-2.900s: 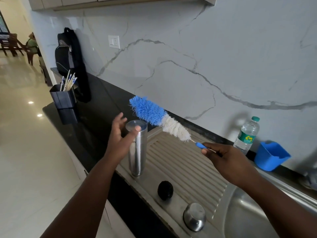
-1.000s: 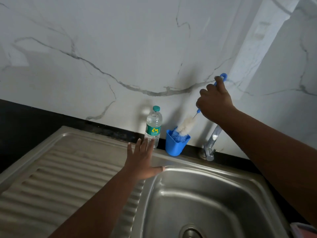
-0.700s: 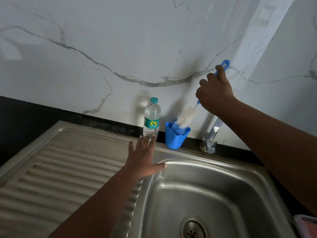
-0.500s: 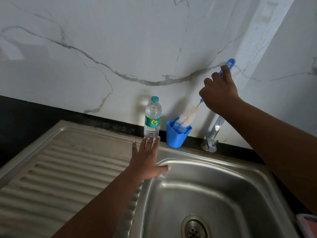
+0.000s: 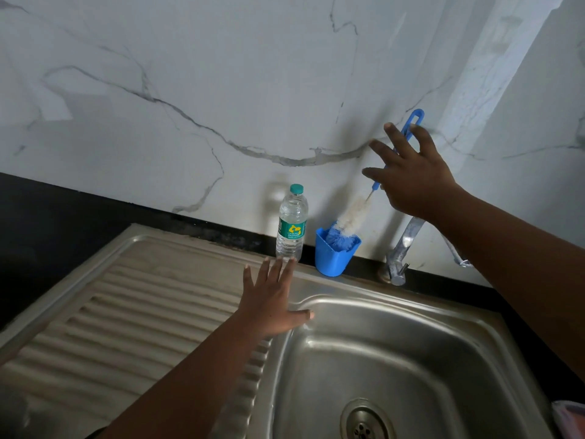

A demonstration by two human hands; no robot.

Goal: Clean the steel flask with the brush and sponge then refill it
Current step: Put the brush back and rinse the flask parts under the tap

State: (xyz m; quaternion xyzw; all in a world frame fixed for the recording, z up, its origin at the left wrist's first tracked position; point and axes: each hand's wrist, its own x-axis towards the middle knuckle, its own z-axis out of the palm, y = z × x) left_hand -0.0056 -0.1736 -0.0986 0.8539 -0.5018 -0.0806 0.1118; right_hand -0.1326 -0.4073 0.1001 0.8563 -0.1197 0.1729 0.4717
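The blue and white bottle brush [image 5: 349, 217] stands head down in a blue cup [image 5: 335, 256] and leans on the marble wall. My right hand [image 5: 408, 172] is in front of its blue handle with the fingers spread straight, no longer gripping it. My left hand [image 5: 272, 299] hovers flat with spread fingers over the seam between drainboard and sink basin. A clear plastic water bottle [image 5: 292, 224] with a teal cap stands just left of the cup. The steel flask is out of view.
The ribbed steel drainboard [image 5: 126, 312] fills the left, the sink basin [image 5: 411, 359] with its drain [image 5: 364, 423] the right. A steel tap [image 5: 400, 251] rises behind the basin, right of the cup. A pink-edged thing [image 5: 574, 413] shows at the right border.
The view swung from the flask to the sink. My right hand stood the brush in the blue cup, then opened its fingers off the handle. My left hand stayed flat over the sink rim.
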